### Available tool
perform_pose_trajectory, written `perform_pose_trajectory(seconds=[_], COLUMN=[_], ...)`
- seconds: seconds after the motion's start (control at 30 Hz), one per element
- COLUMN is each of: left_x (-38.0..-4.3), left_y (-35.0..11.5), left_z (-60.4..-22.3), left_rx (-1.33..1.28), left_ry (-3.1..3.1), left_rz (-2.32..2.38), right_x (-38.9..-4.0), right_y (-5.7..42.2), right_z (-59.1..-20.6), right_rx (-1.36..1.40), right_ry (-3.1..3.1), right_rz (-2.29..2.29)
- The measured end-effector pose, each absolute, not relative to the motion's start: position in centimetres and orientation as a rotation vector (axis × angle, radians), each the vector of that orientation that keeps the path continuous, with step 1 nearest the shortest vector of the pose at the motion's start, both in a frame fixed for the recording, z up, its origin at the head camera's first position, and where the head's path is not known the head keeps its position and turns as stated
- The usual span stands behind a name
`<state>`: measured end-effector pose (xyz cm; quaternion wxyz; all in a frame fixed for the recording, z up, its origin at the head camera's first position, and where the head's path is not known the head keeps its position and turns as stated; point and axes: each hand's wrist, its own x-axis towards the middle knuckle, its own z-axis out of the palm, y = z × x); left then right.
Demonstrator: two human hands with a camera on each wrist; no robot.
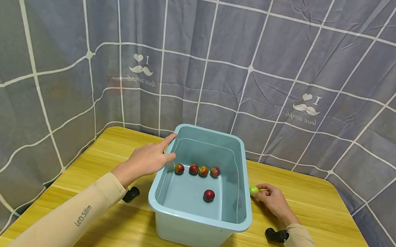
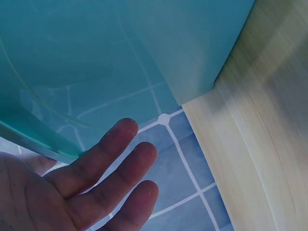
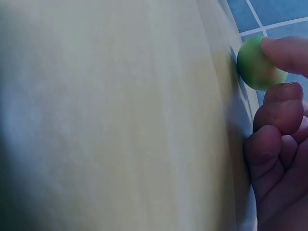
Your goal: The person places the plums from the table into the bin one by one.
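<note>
A light blue plastic tub (image 1: 192,217) stands on the wooden table. Inside it lie several small red and yellow-red round fruits, a dark red fruit (image 1: 209,195) nearest the front. My left hand (image 1: 145,159) is at the tub's left rim, index finger stretched along it and thumb reaching over; the other fingers hang loosely outside the wall in the left wrist view. To the right of the tub, my right hand (image 1: 272,200) pinches a small green round fruit (image 3: 255,62) at its fingertips, low over the tabletop. The head view shows this fruit half covered by the fingers.
The wooden table (image 1: 311,201) extends on both sides of the tub. A grey curtain (image 1: 224,88) with white grid lines hangs behind and around it. A black wrist device (image 1: 276,235) shows at the right wrist, another (image 1: 131,195) at the left.
</note>
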<state>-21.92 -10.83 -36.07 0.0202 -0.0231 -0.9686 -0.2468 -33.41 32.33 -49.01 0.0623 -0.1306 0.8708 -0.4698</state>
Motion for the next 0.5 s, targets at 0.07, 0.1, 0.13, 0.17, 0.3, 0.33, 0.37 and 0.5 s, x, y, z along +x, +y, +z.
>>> perform_pose_trajectory(seconds=[0.07, 0.1, 0.13, 0.17, 0.3, 0.33, 0.37, 0.5], left_x=[-21.89, -21.87, -21.86, -21.84, -21.77, -21.77, -21.76, -21.75], left_y=[-10.84, -10.85, -10.85, -10.86, -10.87, -10.87, -10.87, -10.88], left_z=[-36.04, -36.03, -36.02, -36.02, -36.01, -36.01, -36.02, -36.03], left_rx=[-0.071, -0.071, -0.072, -0.073, -0.076, -0.078, -0.078, -0.079], left_ry=[-3.003, -3.002, -3.002, -3.002, -2.998, -2.998, -2.997, -2.996], left_rz=[-0.767, -0.768, -0.769, -0.770, -0.773, -0.772, -0.770, -0.757], right_x=[-33.40, -33.39, -33.39, -33.39, -33.39, -33.39, -33.39, -33.40], right_y=[32.31, 32.32, 32.32, 32.32, 32.37, 32.39, 32.40, 32.44], right_z=[-49.00, -49.00, -49.01, -49.01, -48.99, -48.98, -48.97, -48.86], right_rx=[-0.394, -0.397, -0.396, -0.397, -0.402, -0.403, -0.399, -0.398], right_ry=[2.636, 2.640, 2.641, 2.642, 2.653, 2.655, 2.656, 2.653], right_rz=[-1.420, -1.414, -1.413, -1.411, -1.384, -1.376, -1.370, -1.350])
